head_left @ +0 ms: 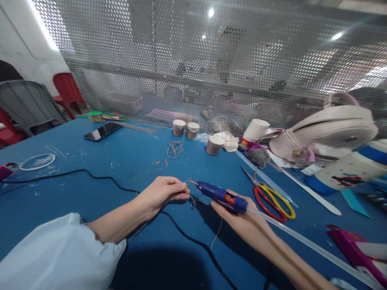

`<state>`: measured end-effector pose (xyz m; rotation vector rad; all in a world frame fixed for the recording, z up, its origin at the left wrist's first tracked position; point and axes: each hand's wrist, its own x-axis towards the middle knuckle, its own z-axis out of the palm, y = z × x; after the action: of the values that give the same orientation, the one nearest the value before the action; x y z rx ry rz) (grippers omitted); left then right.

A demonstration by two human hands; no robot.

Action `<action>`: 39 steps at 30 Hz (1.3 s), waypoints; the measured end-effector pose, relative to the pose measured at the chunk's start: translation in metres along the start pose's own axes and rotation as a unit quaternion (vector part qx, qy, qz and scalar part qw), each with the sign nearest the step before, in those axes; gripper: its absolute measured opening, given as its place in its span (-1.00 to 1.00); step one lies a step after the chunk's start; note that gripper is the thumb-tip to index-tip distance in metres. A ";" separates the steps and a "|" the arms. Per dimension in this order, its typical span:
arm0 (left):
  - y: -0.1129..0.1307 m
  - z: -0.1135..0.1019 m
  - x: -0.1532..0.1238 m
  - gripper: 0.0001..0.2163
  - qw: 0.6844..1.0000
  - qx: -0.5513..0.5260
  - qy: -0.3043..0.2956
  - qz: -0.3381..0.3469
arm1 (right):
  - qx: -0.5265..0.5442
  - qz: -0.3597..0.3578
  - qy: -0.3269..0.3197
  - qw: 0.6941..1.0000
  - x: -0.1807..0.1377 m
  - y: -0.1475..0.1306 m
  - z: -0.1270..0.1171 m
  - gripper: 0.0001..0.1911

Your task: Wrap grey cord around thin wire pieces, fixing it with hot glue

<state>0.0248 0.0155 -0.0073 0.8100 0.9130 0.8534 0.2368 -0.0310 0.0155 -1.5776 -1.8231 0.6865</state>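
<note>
My right hand (pixel 234 219) grips a blue hot glue gun (pixel 222 195) with an orange trigger. A clear glue stick (pixel 302 239) juts from the gun's back. Its nozzle points left at a thin piece of twine (pixel 191 201). My left hand (pixel 161 193) pinches the end of that twine just ahead of the nozzle tip. Both hands hover low over the blue table (pixel 121 161). The gun's black cord (pixel 187 237) runs under my hands toward the front edge.
Red and yellow scissors (pixel 272 197) lie right of the gun. Small paper cups (pixel 193 129), a stack of cups (pixel 255 131), a twine coil (pixel 174 148), a phone (pixel 102 131) and a white ring (pixel 37 161) sit further back. A pink bag (pixel 326 135) stands at right. A perforated metal screen (pixel 193 60) backs the table.
</note>
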 end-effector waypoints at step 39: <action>-0.001 -0.001 0.000 -0.83 1.000 0.010 -0.001 -0.003 | -0.011 0.002 -0.033 0.999 0.000 -0.010 -0.004 -0.76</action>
<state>0.0243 0.0154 -0.0091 0.8240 0.9235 0.8400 0.2332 -0.0327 0.0253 -1.5918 -1.8821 0.7312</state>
